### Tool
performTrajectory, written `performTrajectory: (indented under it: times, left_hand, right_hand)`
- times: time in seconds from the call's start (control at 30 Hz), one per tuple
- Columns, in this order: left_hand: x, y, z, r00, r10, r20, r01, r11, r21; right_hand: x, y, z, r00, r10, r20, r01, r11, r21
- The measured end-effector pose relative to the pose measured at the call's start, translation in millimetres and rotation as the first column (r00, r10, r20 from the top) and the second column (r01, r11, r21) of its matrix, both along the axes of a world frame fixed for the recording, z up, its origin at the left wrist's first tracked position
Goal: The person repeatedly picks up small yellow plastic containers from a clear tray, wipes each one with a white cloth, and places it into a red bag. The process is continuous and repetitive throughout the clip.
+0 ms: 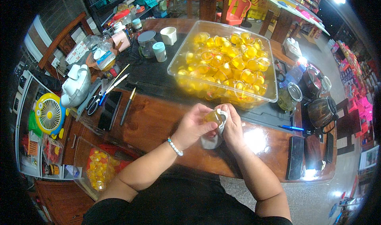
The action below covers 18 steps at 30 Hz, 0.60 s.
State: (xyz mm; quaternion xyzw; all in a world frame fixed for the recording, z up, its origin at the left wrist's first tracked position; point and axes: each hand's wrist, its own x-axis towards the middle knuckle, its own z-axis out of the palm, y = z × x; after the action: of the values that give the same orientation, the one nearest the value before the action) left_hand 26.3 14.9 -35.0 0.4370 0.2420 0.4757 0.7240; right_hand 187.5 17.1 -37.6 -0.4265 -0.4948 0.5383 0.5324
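My left hand grips a small clear cup of yellow jelly, tilted between thumb and fingers. Around the cup's right edge my right hand holds a white cloth, whose lower part hangs beneath both hands. Just beyond them stands a large clear plastic bin, heaped with similar yellow jelly cups. Down at the lower left, another clear container holds more yellow cups. The fingertips of my right hand are partly hidden by the cloth.
Scissors, a black phone and a black pen lie left on the wooden table. A blue pen, a glass pitcher, a dark kettle and a dark flat case are at the right. A white mug stands behind.
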Motion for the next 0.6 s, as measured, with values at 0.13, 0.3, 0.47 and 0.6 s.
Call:
performTrajectory:
  times: [0.13, 0.3, 0.47, 0.6]
  left_hand:
    - [7, 0, -8, 0.991, 0.131, -0.037, -0.126, 0.985, 0.117]
    - [6, 2, -11, 0.996, 0.087, -0.015, -0.084, 0.99, 0.115]
    - [0, 1, 6, 0.997, -0.044, -0.057, 0.043, 0.999, -0.019]
    - [3, 1, -6, 0.994, 0.058, -0.095, -0.06, 0.998, -0.022]
  right_hand:
    - [-3, -4, 10, 0.99, -0.004, 0.141, -0.002, 0.999, 0.042]
    - [-1, -1, 6, 0.99, -0.004, 0.139, -0.002, 0.999, 0.04]
    - [4, 4, 19, 0.962, -0.001, -0.272, -0.064, 0.971, -0.231]
    - [6, 5, 8, 0.97, 0.018, -0.243, -0.067, 0.979, -0.193]
